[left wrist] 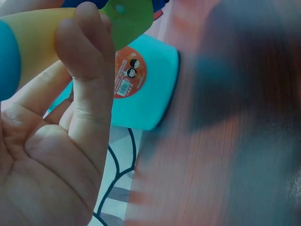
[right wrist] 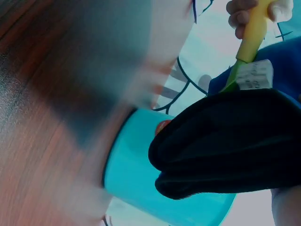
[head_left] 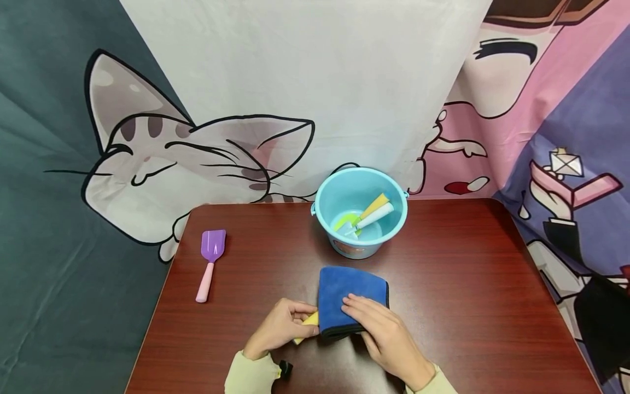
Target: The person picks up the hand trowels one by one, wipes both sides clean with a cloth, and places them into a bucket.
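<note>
My left hand (head_left: 284, 326) pinches the yellow handle (left wrist: 42, 40) of a toy tool between thumb and fingers. Its green end (left wrist: 131, 21) goes in against a folded blue cloth (head_left: 339, 293) with black edging, which hides the tool's head. The right hand (head_left: 394, 339) grips this cloth, fingers laid across the top and thumb at the lower edge. In the right wrist view, the cloth's dark folded edge (right wrist: 225, 141) and a white label (right wrist: 256, 74) show beside the tool's green neck (right wrist: 233, 77). Both hands are held over the near middle of the table.
Behind the cloth stands a light blue bucket (head_left: 322, 216) holding a yellow-handled toy tool (head_left: 375, 206) and a white-handled one (head_left: 376, 215). A purple toy shovel (head_left: 213, 246) with a pink handle lies at the left of the brown table (head_left: 467, 290). A printed curtain (head_left: 369, 82) hangs behind.
</note>
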The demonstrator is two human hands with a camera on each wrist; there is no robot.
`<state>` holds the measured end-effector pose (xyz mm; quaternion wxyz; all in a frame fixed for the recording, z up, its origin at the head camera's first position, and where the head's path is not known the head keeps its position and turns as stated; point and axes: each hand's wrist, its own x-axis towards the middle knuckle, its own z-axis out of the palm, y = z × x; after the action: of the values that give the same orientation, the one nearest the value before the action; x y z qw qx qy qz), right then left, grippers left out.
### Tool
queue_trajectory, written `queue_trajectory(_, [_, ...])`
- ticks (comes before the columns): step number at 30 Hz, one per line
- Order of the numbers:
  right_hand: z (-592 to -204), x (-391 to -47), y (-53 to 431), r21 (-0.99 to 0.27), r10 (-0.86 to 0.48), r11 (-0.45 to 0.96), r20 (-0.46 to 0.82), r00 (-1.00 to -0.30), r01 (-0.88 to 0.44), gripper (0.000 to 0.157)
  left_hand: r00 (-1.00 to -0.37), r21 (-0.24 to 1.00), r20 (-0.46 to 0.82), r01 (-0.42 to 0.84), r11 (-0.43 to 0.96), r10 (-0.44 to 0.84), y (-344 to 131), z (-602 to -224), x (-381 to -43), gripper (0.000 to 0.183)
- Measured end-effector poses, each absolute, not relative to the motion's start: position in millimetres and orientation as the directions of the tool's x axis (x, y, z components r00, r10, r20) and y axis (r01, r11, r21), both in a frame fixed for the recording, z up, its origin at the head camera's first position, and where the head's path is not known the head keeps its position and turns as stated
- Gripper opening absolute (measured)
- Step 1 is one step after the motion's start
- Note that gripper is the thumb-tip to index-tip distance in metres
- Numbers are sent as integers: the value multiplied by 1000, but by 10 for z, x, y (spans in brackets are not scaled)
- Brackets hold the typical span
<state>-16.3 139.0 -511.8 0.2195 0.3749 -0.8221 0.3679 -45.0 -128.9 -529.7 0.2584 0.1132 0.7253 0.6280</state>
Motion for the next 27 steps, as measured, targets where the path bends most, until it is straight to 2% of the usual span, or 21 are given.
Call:
queue_trajectory(8, [-5176, -167, 1410, -450, -523, 494, 529, -668, -744, 38, -838, 974, -199, -113, 196, 508, -1306, -5257, -454, 37])
queue_trajectory(12, [-5208, -180, 1445, -476, -501, 526, 496, -709, -705, 61, -835, 972, -183, -75, 222, 519, -1330, -5263, -444, 36])
queue_trajectory(14, [-5222, -189, 1469, -486, -483, 540, 489, -727, -686, 66, -833, 971, -179, -66, 228, 524, -1344, -5266, -435, 35])
queue_trajectory(23, [-5252, -259, 1596, -534, -408, 568, 478, -778, -626, 58, -822, 976, -175, -73, 203, 543, -1414, -5256, -419, 33])
queue_trajectory(27, [-5255, -272, 1679, -526, -365, 620, 463, -808, -581, 62, -811, 980, -181, -103, 168, 557, -1490, -5226, -409, 34])
